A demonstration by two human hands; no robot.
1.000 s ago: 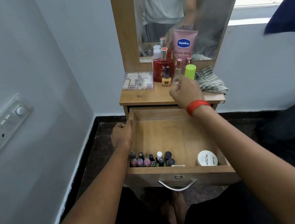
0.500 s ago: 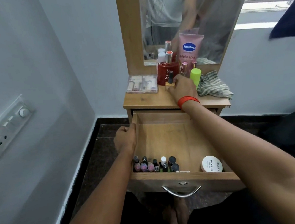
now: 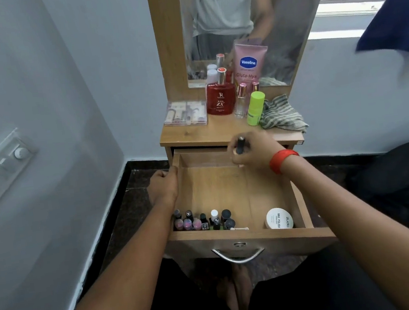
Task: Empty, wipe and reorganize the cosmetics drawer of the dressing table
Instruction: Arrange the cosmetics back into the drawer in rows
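While the left hand [image 3: 163, 188] curls its fingers over the left wall of the open drawer [image 3: 228, 190] at centre left of the frame, a cluster of nail polish bottles [image 3: 201, 221] stands in its near left corner. Right of centre, the right hand [image 3: 252, 151] pinches a small dark-capped bottle [image 3: 240, 145] over the drawer's back edge. A white jar [image 3: 279, 218] sits in the near right corner.

In the drawer [image 3: 246, 234], bottles [image 3: 201, 221] lie nearer and left of the right fingers [image 3: 237, 161], a jar [image 3: 279, 217] nearer and right; the counter [image 3: 195, 134] lies beyond.
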